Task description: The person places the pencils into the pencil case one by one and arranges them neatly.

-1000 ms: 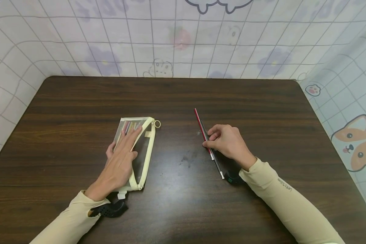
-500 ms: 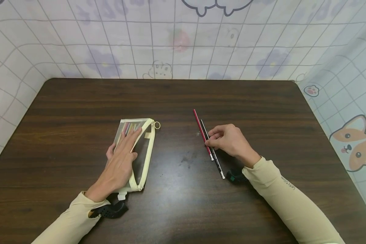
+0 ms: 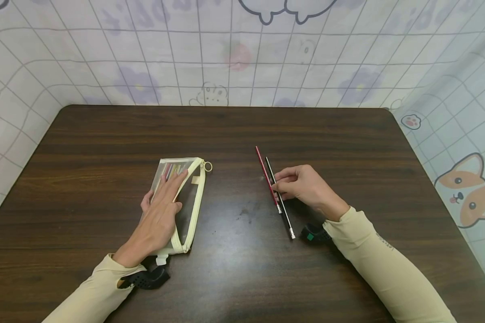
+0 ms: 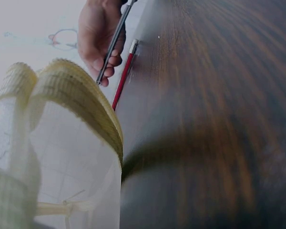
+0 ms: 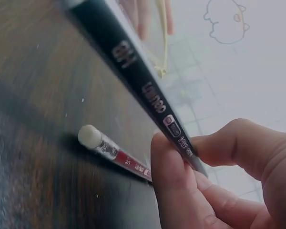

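My left hand (image 3: 157,217) rests with straight fingers on a clear pencil case (image 3: 198,206) with pale yellow zip edging. Its zip side gapes, and several coloured sticks (image 3: 170,168) show inside. My right hand (image 3: 307,188) pinches a black pencil (image 3: 286,217) between thumb and fingers. In the right wrist view the black pencil (image 5: 133,71), marked HB, is tilted up off the tabletop. A red pencil (image 3: 262,162) with a white eraser lies just left of it. In the left wrist view the case's yellow zip edge (image 4: 81,95) fills the near left.
Everything lies on a dark wood-grain table (image 3: 234,291). Grid-patterned cloth (image 3: 242,45) with cartoon prints hangs behind it and at both sides. A ring zip pull (image 3: 208,166) sticks out from the case's far corner. Each wrist carries a black camera (image 3: 315,234).
The black pencil has come apart from the red one, its eraser end now shifted slightly and raised in my right hand. My left hand and the case stay put.
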Demonstrator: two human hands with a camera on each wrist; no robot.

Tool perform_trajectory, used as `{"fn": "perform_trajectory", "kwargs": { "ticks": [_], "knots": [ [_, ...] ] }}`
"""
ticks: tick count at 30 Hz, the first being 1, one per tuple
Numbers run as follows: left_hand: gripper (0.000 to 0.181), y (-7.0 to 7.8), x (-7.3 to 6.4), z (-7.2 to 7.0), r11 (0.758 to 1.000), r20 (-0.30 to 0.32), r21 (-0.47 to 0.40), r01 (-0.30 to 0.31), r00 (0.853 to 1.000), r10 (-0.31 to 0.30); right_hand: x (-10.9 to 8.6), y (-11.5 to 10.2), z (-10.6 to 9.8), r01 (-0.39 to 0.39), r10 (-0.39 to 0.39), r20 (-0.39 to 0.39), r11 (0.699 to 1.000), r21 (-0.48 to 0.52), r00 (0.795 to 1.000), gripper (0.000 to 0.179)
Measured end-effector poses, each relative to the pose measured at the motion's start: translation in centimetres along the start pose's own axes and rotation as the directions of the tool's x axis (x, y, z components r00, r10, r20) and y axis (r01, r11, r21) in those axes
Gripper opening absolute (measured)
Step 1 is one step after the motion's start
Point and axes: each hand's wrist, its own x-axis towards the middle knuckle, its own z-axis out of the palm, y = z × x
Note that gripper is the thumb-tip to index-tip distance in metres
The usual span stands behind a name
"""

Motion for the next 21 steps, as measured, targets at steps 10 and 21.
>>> {"fn": "perform_trajectory", "kwargs": {
  "ticks": [10, 21],
  "knots": [
    [0.069, -0.3, 0.1, -0.1, 1.0, 0.01, 0.001, 0.008, 1.0, -0.008, -0.1, -0.2, 0.6, -0.03, 0.004, 0.11, 0.97, 0.239, 0.994, 0.032],
    [0.069, -0.3, 0.1, -0.5, 1.0, 0.018, -0.017, 0.021, 1.0, -0.021, 0.1, -1.1, 2.9, -0.052, 0.005, 0.139, 0.942, 0.33, 0.99, 0.034]
  ]
}}
